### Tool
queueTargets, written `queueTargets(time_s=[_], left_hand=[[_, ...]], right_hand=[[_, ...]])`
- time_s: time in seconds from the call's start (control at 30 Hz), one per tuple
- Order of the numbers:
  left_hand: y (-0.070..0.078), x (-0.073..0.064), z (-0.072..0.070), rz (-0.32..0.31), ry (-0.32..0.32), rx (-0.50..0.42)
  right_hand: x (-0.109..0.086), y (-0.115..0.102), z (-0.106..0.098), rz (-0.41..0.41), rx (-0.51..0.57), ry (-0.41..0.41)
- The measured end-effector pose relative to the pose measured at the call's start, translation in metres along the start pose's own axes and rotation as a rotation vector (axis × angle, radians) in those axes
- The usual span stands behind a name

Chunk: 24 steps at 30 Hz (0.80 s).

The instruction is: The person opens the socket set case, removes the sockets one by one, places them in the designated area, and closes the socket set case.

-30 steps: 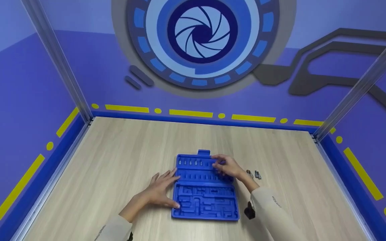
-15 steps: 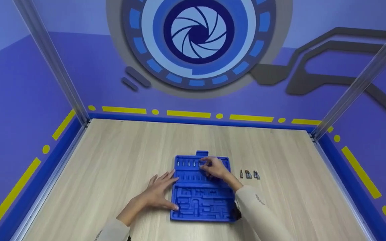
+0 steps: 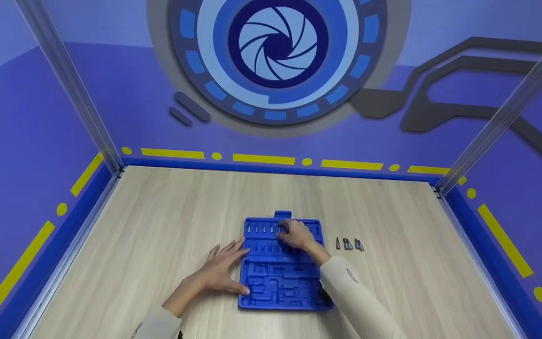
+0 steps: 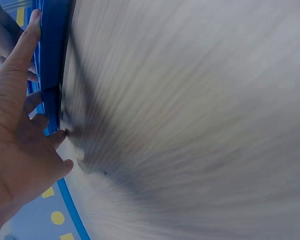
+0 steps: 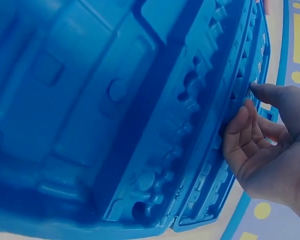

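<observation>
An open blue plastic bit case (image 3: 286, 258) lies on the table, its lid side with slots at the far end. My left hand (image 3: 224, 270) rests along its left edge with fingers spread; in the left wrist view the thumb (image 4: 27, 45) presses on the case's rim. My right hand (image 3: 297, 234) is over the far row of slots, where several small silver screwdriver bits (image 3: 264, 228) stand in line. In the right wrist view the right index finger and thumb are curled at a small shiny bit (image 5: 249, 94) in that row, largely hidden by the fingertips.
Several loose bits (image 3: 347, 244) lie on the wooden table (image 3: 393, 282) right of the case. A latch tab (image 3: 283, 214) sticks out at the case's far edge. Purple-blue panels (image 3: 125, 103) wall the table at the back and sides.
My right hand has moved left along the far row of slots, from its right part to the bit at the row's end, uncovering a loose bit on the table. The left hand stays put.
</observation>
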<state>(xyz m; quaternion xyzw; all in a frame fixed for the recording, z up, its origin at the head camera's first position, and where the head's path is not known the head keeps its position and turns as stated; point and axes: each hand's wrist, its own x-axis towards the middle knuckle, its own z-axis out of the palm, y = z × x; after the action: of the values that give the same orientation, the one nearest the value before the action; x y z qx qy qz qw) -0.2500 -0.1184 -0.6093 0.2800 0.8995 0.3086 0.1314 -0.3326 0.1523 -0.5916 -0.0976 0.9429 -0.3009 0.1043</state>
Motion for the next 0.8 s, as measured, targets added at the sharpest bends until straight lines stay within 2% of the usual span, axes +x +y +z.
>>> queueTargets(time_s=[0.17,0.4,0.5,0.6,0.7,0.8], left_hand=[[0.0,0.001,-0.001,0.01,0.001,0.012],[0.0,0.0,0.001,0.004,-0.013,0.009],[0.0,-0.001,0.001,0.006,-0.011,0.012],[-0.001,-0.002,0.0,0.009,-0.004,0.02],[-0.001,-0.003,0.0,0.013,-0.003,0.011],[0.0,-0.003,0.0,0.008,-0.006,-0.001]], right_hand=[[0.0,0.003,-0.002,-0.021,0.083,0.033],[-0.001,0.005,-0.003,0.036,0.183,0.011],[0.0,0.005,0.0,0.004,0.18,0.006],[0.0,0.003,0.003,-0.044,0.131,0.009],[-0.002,0.0,0.005,-0.049,0.094,0.039],[-0.003,0.0,0.008,-0.049,0.109,0.087]])
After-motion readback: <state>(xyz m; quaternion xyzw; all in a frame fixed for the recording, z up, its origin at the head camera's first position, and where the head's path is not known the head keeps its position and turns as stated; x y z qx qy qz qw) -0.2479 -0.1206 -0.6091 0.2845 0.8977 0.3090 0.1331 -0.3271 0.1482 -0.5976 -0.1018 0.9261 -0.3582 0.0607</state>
